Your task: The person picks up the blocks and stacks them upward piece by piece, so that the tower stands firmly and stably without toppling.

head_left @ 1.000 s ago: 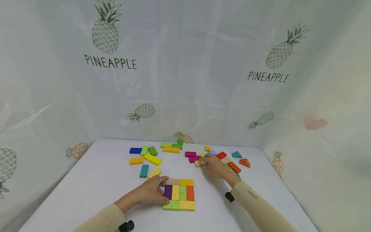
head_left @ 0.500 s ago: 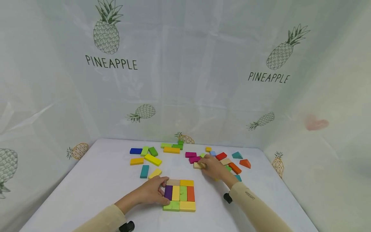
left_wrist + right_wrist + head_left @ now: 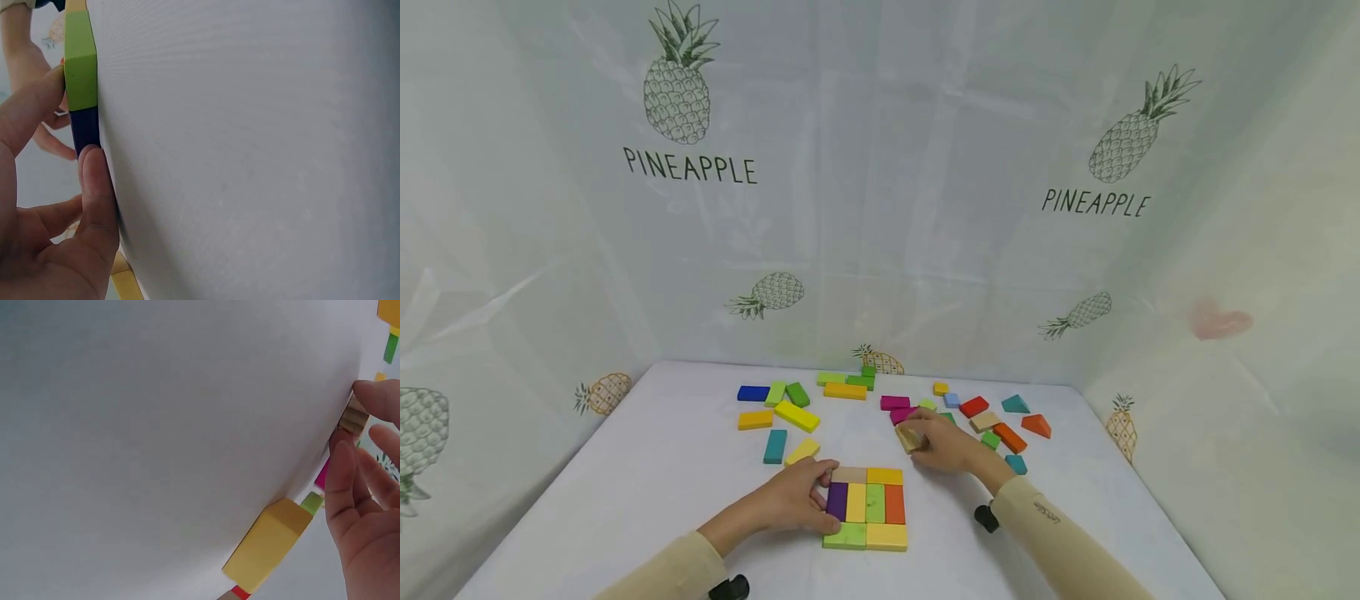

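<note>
My L hand point(image 3: 797, 497), loose, is touching block sq. point(image 3: 856, 503); my R hand point(image 3: 946, 445) is pinching wood block point(image 3: 907, 439) nr pink blocks point(image 3: 895, 402).

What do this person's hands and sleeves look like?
The left hand and right hand are bare. The left sleeve and right sleeve are beige, the right one marked with small dark lettering. A black fitting shows beside the right sleeve, another beside the left.
</note>
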`<state>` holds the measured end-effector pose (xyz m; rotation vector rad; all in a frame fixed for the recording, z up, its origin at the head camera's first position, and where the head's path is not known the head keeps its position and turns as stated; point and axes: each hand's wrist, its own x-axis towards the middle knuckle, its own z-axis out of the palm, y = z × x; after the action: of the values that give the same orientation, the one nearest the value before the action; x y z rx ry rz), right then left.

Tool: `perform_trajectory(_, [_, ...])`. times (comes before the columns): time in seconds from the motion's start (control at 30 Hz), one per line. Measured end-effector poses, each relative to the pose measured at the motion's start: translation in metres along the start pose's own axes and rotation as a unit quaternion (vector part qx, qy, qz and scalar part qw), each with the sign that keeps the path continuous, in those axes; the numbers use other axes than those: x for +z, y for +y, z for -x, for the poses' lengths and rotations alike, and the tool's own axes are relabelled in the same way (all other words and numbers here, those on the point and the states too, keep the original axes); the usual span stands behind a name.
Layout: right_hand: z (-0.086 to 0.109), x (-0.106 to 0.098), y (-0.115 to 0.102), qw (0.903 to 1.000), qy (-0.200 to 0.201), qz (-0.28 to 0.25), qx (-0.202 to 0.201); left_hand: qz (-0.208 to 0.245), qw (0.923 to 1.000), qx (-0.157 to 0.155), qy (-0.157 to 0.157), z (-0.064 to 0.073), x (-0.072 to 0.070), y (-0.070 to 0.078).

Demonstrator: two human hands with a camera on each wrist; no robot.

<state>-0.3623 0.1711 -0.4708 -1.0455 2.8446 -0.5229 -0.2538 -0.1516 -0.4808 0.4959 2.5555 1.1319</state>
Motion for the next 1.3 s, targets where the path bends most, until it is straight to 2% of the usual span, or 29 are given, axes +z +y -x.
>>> perform_trajectory(0.4, [-0.002, 0.000, -0.003, 0.9996, -0.005, -0.018, 0.023, 0.000, 1.0000, 0.002, -0.001, 0.000, 0.000, 0.000])
perform_trajectory(0.63, [0.005, 0.002, -0.011, 0.9969, 0.019, -0.061, 0.046, 0.000, 1.0000, 0.004, -0.002, 0.000, 0.000, -0.002])
perform_trajectory(0.77, [0.018, -0.001, -0.026, 0.9940, 0.046, -0.087, 0.047, -0.003, 1.0000, 0.005, -0.002, 0.000, 0.000, -0.002])
perform_trajectory(0.87, [0.030, -0.004, -0.043, 0.9929, 0.055, -0.101, 0.031, -0.006, 1.0000, 0.001, -0.001, -0.001, 0.000, -0.002])
perform_trajectory(1.07, [0.051, 0.002, -0.074, 0.9917, 0.035, -0.123, -0.003, -0.011, 0.9999, -0.006, 0.001, -0.001, -0.001, -0.002])
perform_trajectory(1.3, [0.055, 0.016, -0.088, 0.9912, 0.021, -0.130, 0.014, -0.009, 1.0000, -0.001, -0.001, -0.001, 0.001, -0.001])
